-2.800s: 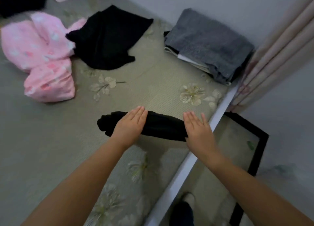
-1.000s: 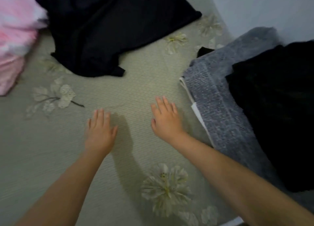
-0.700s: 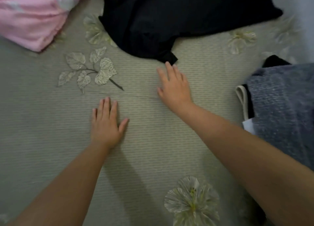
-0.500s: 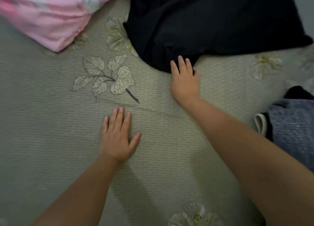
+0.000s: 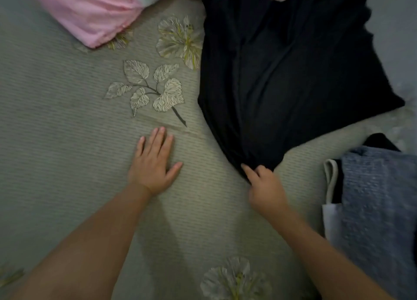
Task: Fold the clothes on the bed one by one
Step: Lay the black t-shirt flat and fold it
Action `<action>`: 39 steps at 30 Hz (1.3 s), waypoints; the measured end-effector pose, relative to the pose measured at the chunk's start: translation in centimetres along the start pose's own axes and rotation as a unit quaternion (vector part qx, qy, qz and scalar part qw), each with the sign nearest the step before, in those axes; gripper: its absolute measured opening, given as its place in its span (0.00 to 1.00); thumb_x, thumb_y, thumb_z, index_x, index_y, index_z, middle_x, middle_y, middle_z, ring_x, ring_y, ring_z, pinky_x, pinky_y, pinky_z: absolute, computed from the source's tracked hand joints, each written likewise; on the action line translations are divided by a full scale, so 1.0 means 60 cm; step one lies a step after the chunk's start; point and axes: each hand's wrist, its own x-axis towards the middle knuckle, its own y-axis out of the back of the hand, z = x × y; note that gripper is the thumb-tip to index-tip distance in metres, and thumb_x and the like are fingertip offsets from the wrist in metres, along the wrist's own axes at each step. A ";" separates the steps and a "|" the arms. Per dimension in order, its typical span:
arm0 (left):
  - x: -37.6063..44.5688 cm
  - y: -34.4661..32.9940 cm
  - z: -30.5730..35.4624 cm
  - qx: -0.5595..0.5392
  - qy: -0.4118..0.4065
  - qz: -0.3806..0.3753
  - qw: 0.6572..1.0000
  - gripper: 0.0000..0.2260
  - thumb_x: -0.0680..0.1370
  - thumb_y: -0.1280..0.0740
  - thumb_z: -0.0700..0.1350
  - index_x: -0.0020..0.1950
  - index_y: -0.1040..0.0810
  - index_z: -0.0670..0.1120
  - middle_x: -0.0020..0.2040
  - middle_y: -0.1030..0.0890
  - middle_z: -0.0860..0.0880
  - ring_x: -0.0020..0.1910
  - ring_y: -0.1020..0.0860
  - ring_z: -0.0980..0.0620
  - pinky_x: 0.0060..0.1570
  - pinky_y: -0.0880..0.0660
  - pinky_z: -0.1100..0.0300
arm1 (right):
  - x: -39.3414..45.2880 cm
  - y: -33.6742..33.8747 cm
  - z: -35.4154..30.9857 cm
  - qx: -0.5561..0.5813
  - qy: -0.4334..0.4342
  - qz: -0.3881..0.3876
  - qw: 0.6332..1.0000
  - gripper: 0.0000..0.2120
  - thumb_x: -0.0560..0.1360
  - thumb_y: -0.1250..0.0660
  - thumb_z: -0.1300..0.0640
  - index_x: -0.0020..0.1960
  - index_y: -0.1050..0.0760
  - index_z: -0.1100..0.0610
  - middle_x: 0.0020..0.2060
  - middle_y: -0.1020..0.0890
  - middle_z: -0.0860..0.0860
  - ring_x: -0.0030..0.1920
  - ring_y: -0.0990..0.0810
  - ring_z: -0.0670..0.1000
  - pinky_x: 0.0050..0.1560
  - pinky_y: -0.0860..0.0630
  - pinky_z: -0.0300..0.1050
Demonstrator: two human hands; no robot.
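Note:
A crumpled black garment [image 5: 282,74] lies on the grey-green flowered bed cover [image 5: 67,153], filling the upper middle and right of the head view. My right hand [image 5: 264,184] grips the garment's near corner, fingers curled round the cloth. My left hand [image 5: 153,162] rests flat on the bed cover to the left of the garment, fingers straight and spread, holding nothing.
A pink patterned garment [image 5: 97,8] lies bunched at the top left. A stack of folded clothes with a grey-blue textured piece [image 5: 379,205] on top sits at the right edge, white and black layers showing under it.
My right hand reached the black garment's near corner, curled round it and pulled it toward me. My left hand stayed flat on the cover. The view shifted further over the bed.

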 end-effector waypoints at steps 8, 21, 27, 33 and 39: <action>-0.077 -0.023 0.061 0.069 -0.216 -0.018 0.974 0.15 0.75 0.38 0.43 0.60 0.22 0.44 0.65 0.27 0.40 0.66 0.32 0.34 0.64 0.41 0.35 | -0.275 -0.024 0.011 -0.021 -0.054 -0.303 0.951 0.15 0.75 0.42 0.58 0.59 0.23 0.55 0.45 0.26 0.50 0.56 0.27 0.50 0.47 0.36 0.40; -0.346 -0.016 0.058 -0.073 -0.065 -0.192 0.977 0.14 0.77 0.36 0.44 0.60 0.25 0.42 0.55 0.20 0.42 0.55 0.23 0.44 0.50 0.31 0.58 | -0.329 -0.102 -0.129 -0.083 0.034 -0.020 0.996 0.21 0.48 0.19 0.51 0.40 0.16 0.53 0.34 0.18 0.48 0.33 0.19 0.49 0.35 0.24 0.39; -0.363 -0.038 0.010 0.077 -0.094 -0.108 0.987 0.27 0.75 0.41 0.34 0.73 0.40 0.46 0.75 0.42 0.47 0.74 0.46 0.49 0.69 0.47 0.54 | -0.360 -0.088 -0.069 0.116 0.086 -0.062 0.988 0.08 0.59 0.26 0.73 0.37 0.20 0.67 0.33 0.19 0.60 0.36 0.19 0.60 0.36 0.23 0.46; -0.305 -0.055 0.035 0.053 -0.118 -0.052 0.990 0.13 0.78 0.39 0.39 0.61 0.23 0.44 0.63 0.24 0.45 0.70 0.36 0.47 0.68 0.50 0.54 | -0.411 -0.041 0.013 0.192 -0.123 -0.077 0.971 0.11 0.79 0.45 0.64 0.57 0.30 0.68 0.38 0.23 0.61 0.37 0.27 0.54 0.34 0.41 0.40; -0.301 0.039 0.092 -0.109 -0.033 -0.077 0.991 0.09 0.79 0.41 0.46 0.57 0.29 0.43 0.46 0.21 0.42 0.41 0.25 0.45 0.41 0.33 0.57 | -0.391 0.055 0.035 0.115 -0.111 0.012 0.987 0.18 0.73 0.32 0.51 0.54 0.27 0.64 0.39 0.19 0.61 0.43 0.21 0.61 0.47 0.33 0.49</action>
